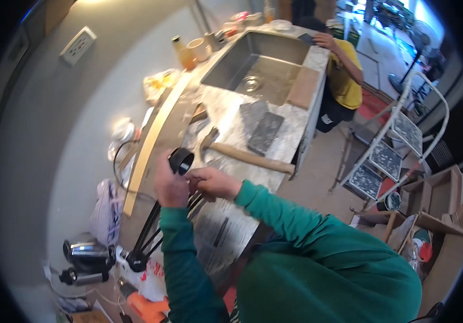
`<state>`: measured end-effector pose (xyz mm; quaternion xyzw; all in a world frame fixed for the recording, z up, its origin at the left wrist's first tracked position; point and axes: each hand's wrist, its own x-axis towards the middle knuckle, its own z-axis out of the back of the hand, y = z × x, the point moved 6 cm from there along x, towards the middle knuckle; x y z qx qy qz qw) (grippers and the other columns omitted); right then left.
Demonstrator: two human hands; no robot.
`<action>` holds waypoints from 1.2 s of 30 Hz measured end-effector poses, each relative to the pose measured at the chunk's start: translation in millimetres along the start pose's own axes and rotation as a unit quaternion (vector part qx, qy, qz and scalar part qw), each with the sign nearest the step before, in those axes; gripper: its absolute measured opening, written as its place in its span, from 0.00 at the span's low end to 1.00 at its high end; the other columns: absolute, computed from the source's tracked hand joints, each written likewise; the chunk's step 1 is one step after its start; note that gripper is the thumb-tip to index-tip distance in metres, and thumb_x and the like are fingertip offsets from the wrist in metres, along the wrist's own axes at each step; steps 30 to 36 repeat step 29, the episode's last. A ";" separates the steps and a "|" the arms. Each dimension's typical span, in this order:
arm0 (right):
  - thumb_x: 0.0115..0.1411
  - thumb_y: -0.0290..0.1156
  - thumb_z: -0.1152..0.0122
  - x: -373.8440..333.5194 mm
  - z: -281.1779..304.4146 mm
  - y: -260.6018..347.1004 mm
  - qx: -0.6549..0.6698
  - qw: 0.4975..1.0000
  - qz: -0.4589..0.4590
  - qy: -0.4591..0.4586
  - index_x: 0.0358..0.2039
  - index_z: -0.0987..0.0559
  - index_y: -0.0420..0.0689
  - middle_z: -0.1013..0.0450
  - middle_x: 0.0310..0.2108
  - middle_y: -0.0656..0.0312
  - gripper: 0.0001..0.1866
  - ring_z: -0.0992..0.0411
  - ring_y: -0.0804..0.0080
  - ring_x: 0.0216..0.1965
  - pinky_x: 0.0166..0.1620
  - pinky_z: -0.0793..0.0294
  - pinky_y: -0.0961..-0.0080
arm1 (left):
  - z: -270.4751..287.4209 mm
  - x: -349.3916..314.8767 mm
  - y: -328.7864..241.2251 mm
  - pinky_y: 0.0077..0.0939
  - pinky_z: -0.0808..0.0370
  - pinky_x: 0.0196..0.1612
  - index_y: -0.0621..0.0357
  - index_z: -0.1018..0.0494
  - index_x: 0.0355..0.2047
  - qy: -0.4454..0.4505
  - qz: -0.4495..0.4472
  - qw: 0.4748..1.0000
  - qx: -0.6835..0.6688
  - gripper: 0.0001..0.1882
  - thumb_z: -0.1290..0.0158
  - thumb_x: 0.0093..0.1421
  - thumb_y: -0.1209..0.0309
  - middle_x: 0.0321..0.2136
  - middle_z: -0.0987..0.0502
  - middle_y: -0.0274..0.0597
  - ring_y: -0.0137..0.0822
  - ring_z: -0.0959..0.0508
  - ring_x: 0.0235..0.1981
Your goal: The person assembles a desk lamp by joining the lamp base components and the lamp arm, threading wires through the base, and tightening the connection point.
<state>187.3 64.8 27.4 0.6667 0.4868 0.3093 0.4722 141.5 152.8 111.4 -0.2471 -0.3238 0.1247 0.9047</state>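
Note:
My left hand (171,185) is wrapped round a black fitting (182,160) with an open, cup-like round end. Long thin black rods (148,229) run down from below my hands toward a dark joint; whether they belong to the fitting I cannot tell. My right hand (214,183) is closed close beside the left one, its fingertips pinched on something small that they hide. Just beyond my hands, a claw hammer (250,157) with a wooden handle lies on the pale stone counter (223,116). Two dark grey slabs (265,133) lie past it, near the sink (269,64).
Another person (344,75) in a yellow top crouches at the counter's far right, one hand on its edge. A folding step ladder (385,156) stands to the right. A yellowish strip (156,134) runs along the left. An orange power tool (144,307) lies at the lower left.

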 end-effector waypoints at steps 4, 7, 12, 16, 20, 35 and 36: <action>0.52 0.20 0.57 -2.7 1.3 16.4 -0.013 0.960 0.232 -0.153 0.48 0.30 0.42 0.30 0.24 0.65 0.21 0.35 0.78 0.14 0.16 0.37 0.82 | 8.8 -3.5 -9.3 0.43 0.27 0.39 0.57 0.33 0.48 -0.022 -0.015 0.998 0.054 0.24 0.51 0.49 0.84 0.38 0.25 0.54 0.57 0.24 0.39; 0.55 0.22 0.55 -3.8 6.1 15.9 0.049 0.984 0.125 -0.116 0.48 0.30 0.42 0.32 0.24 0.67 0.18 0.34 0.79 0.19 0.22 0.34 0.83 | 11.5 -4.2 -3.1 0.44 0.27 0.38 0.57 0.33 0.48 -0.025 -0.003 0.998 0.062 0.23 0.51 0.49 0.84 0.37 0.25 0.54 0.57 0.24 0.38; 0.60 0.28 0.46 1.7 0.1 24.2 -0.022 0.973 0.171 -0.155 0.46 0.31 0.40 0.33 0.27 0.70 0.13 0.37 0.85 0.19 0.22 0.38 0.86 | 5.7 -2.4 -8.0 0.44 0.27 0.39 0.58 0.33 0.49 -0.025 -0.010 0.998 0.048 0.24 0.50 0.49 0.84 0.37 0.24 0.56 0.57 0.24 0.38; 0.57 0.28 0.44 9.6 4.5 19.4 -0.087 0.952 0.150 -0.252 0.41 0.25 0.37 0.24 0.33 0.55 0.12 0.25 0.68 0.35 0.39 0.26 0.71 | -0.2 -0.5 -11.8 0.43 0.27 0.40 0.60 0.34 0.50 0.005 0.010 0.999 0.049 0.25 0.52 0.49 0.85 0.35 0.24 0.59 0.57 0.23 0.37; 0.58 0.25 0.44 -4.5 0.0 34.5 -0.124 0.925 0.160 -0.321 0.34 0.26 0.35 0.26 0.25 0.61 0.06 0.29 0.77 0.27 0.33 0.29 0.78 | -0.4 -2.2 -9.5 0.42 0.27 0.40 0.60 0.37 0.52 0.046 -0.043 0.998 0.024 0.26 0.53 0.50 0.85 0.36 0.24 0.60 0.58 0.23 0.38; 0.59 0.29 0.42 2.0 3.7 18.0 -0.077 0.913 0.220 -0.335 0.36 0.24 0.39 0.23 0.28 0.62 0.08 0.27 0.76 0.29 0.34 0.28 0.76 | -1.8 -2.1 -3.5 0.42 0.27 0.41 0.57 0.38 0.54 0.052 -0.009 0.998 0.043 0.28 0.56 0.51 0.86 0.38 0.24 0.59 0.56 0.23 0.39; 0.59 0.29 0.42 2.0 3.7 18.0 -0.077 0.913 0.220 -0.335 0.36 0.24 0.39 0.23 0.28 0.62 0.08 0.27 0.76 0.29 0.34 0.28 0.76 | -1.8 -2.1 -3.5 0.42 0.27 0.41 0.57 0.38 0.54 0.052 -0.009 0.998 0.043 0.28 0.56 0.51 0.86 0.38 0.24 0.59 0.56 0.23 0.39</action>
